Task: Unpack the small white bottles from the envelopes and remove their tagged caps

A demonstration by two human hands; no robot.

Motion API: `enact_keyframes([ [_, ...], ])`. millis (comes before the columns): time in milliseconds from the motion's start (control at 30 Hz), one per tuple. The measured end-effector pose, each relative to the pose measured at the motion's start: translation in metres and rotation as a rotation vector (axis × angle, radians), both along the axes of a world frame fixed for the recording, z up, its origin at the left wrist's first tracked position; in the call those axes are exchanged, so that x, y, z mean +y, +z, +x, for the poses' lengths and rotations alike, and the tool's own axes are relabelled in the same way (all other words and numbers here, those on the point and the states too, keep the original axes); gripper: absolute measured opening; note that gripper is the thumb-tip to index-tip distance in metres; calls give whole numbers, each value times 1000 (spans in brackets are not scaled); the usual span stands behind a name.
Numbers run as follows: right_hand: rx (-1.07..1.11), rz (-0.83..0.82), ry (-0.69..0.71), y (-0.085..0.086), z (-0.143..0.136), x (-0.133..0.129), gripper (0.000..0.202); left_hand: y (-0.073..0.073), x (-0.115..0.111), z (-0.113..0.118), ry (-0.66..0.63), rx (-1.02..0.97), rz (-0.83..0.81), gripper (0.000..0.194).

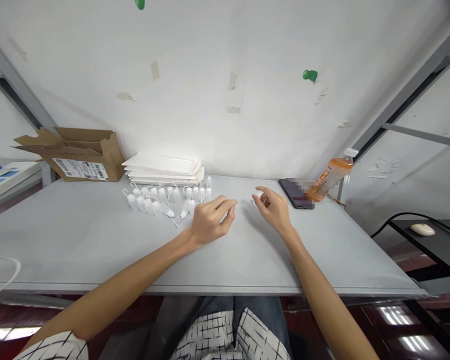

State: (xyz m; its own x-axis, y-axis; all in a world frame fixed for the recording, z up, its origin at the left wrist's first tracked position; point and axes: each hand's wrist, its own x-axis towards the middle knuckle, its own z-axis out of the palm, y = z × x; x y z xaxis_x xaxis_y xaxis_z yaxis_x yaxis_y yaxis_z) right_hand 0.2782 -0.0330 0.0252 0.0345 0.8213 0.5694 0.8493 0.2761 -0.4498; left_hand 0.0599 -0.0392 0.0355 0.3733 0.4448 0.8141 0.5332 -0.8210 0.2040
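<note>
Small white bottles [149,206] stand mostly upright on the table [135,250], two tipped slantwise, tops nearward. The left hand [212,220] pinches its fingers together; the right hand's [275,207] curl loosely, any hold unclear.

A grey table [97,245] meets a white wall [195,130] above a glossy, dark red floor [382,334].

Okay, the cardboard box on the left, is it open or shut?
The cardboard box is open: its top flaps are spread apart.
</note>
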Motion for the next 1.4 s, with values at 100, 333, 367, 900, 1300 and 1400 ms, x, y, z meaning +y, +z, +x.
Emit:
enact_keyframes([
  [100, -4, 33, 60, -1, -18, -6, 36, 14, 8, -11, 87, -56, 108, 23],
  [333, -58, 25, 231, -12, -59, -7, 33, 36, 30, -38, 264, -259, 222, 22],
  [367, -61, 14, 245, -12, -62, -6, 32, 38, 33, -41, 271, -273, 223, 22],
  [900, -123, -2, 335, -3, -110, 13, 31, 34, 42, -47, 295, -286, 158, 21],
  [1300, -126, 36, 348, 3, -121, 10, 23, 33, 43, -45, 268, -299, 203, 19],
  [1400, -93, 44, 342, -4, -118, 11, 21, 33, 43, -45, 259, -295, 206, 19],
])
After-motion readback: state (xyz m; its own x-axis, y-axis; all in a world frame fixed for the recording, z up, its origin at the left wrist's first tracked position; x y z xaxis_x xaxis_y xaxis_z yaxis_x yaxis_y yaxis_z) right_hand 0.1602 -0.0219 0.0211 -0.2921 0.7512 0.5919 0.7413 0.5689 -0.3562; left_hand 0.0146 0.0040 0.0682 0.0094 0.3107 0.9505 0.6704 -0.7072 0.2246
